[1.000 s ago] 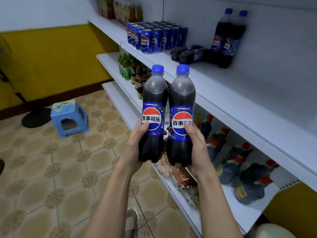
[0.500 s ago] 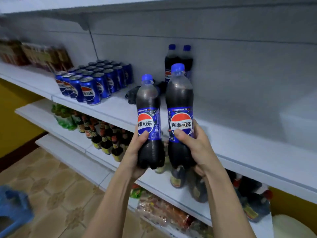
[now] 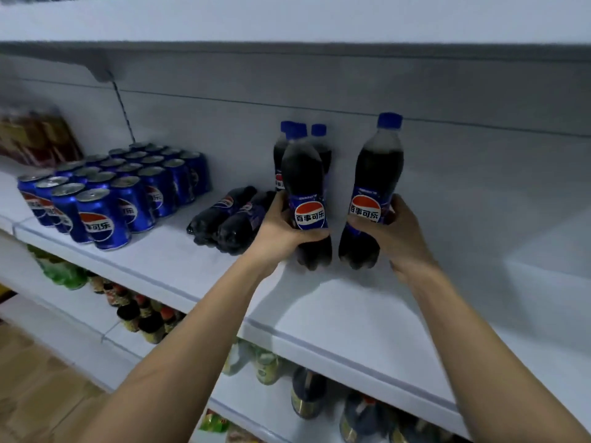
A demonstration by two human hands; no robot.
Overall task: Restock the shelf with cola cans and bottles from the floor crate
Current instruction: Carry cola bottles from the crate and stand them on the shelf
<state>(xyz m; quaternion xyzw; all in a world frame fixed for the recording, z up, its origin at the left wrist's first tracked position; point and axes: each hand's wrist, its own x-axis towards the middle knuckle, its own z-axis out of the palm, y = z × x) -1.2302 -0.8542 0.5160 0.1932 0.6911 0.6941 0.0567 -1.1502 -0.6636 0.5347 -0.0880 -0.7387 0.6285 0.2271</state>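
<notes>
My left hand (image 3: 281, 230) grips a blue-capped cola bottle (image 3: 303, 187) by its label, held upright just over the white shelf (image 3: 335, 311). My right hand (image 3: 395, 233) grips a second cola bottle (image 3: 377, 174), also upright, a little to the right and apart from the first. Behind the left bottle two cola bottles (image 3: 321, 145) stand against the back wall. Two more cola bottles (image 3: 228, 219) lie on their sides to the left of my left hand. A block of several blue cola cans (image 3: 115, 190) stands further left on the same shelf.
The shelf surface right of my right hand is bare up to a raised white block (image 3: 550, 251). Brown packets (image 3: 35, 139) sit at the far left. Lower shelves hold dark sauce bottles (image 3: 144, 318), green bottles (image 3: 64, 273) and jars. Another shelf (image 3: 287, 20) runs overhead.
Both hands have carried the bottles up and forward over the shelf, and the two bottles have moved apart. The view has closed in on the shelf.
</notes>
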